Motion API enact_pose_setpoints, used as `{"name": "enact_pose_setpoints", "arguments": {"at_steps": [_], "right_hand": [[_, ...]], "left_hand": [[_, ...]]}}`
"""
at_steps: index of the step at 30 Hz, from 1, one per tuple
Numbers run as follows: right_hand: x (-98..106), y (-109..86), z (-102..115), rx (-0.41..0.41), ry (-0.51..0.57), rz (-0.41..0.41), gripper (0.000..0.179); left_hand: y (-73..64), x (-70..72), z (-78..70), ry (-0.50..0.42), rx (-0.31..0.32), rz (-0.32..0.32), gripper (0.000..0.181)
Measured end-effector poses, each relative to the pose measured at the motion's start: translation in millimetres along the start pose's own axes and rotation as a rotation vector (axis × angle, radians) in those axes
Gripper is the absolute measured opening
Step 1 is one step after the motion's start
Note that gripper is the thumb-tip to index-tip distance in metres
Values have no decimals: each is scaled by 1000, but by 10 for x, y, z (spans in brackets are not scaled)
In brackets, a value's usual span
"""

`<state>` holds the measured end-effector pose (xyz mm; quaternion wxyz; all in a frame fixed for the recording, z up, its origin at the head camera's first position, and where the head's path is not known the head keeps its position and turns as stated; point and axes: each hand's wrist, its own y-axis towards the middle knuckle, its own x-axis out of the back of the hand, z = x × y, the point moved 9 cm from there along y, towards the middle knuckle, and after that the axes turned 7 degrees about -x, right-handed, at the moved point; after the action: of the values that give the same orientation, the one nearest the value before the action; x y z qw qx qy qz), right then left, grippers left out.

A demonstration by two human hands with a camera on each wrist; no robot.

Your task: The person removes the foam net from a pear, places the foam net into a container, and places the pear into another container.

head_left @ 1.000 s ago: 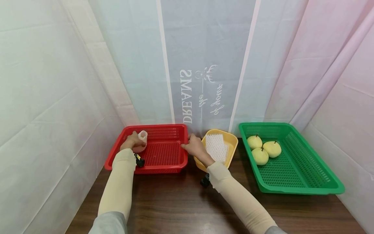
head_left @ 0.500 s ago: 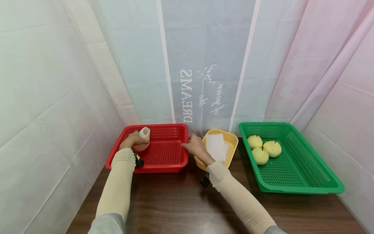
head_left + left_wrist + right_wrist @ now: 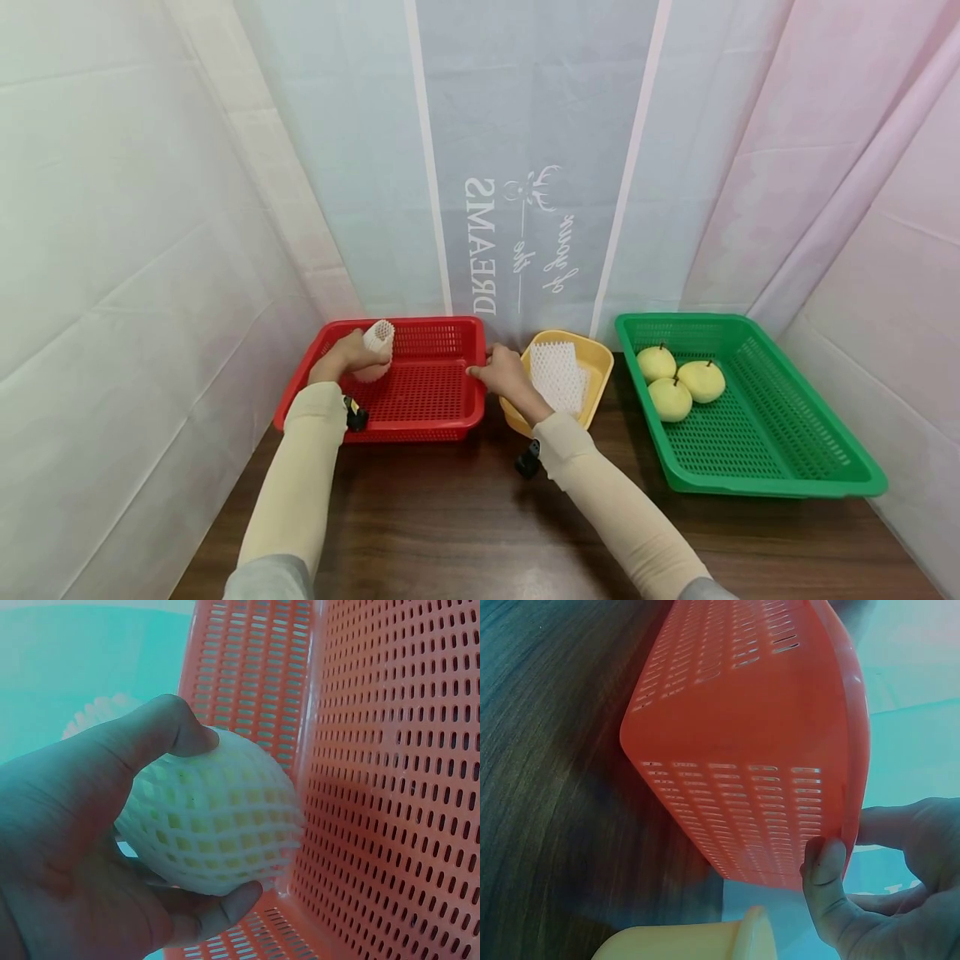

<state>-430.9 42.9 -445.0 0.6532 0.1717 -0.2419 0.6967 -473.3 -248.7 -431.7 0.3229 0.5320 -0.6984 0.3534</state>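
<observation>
My left hand point(image 3: 347, 354) is over the left part of the red basket point(image 3: 429, 396). It grips a pear point(image 3: 225, 821) wrapped in a white foam net, whose loose end stands up past the fingers. Through the mesh, yellow-green skin shows in the left wrist view, with the thumb on one side of the fruit and fingers on the other. At the basket's right end, my right hand point(image 3: 506, 375) pinches the rim between thumb and fingers, as the right wrist view shows with the hand point(image 3: 900, 892) close up.
Right of the red basket stands a small yellow tray point(image 3: 602, 364) holding white foam nets point(image 3: 557, 377). Farther right, a green basket point(image 3: 780, 442) holds three pears point(image 3: 670, 400) at its left side. A patterned cloth point(image 3: 540, 125) hangs behind the dark wooden table point(image 3: 465, 517).
My left hand has shifted slightly right and back within the red basket, carrying the netted pear, and the net's end now shows higher. The right hand has stayed on the rim.
</observation>
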Motion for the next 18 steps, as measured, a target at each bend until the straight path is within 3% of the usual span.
{"name": "enact_pose_setpoints", "arguments": {"at_steps": [10,18], "right_hand": [[-2,12,-26,-1,8,16,45],[19,11,-29,5,12,12,46]], "left_hand": [[42,-1,-106,3,-95,-28,61],[23,-26,-217,-74,-143,-32,60]]}}
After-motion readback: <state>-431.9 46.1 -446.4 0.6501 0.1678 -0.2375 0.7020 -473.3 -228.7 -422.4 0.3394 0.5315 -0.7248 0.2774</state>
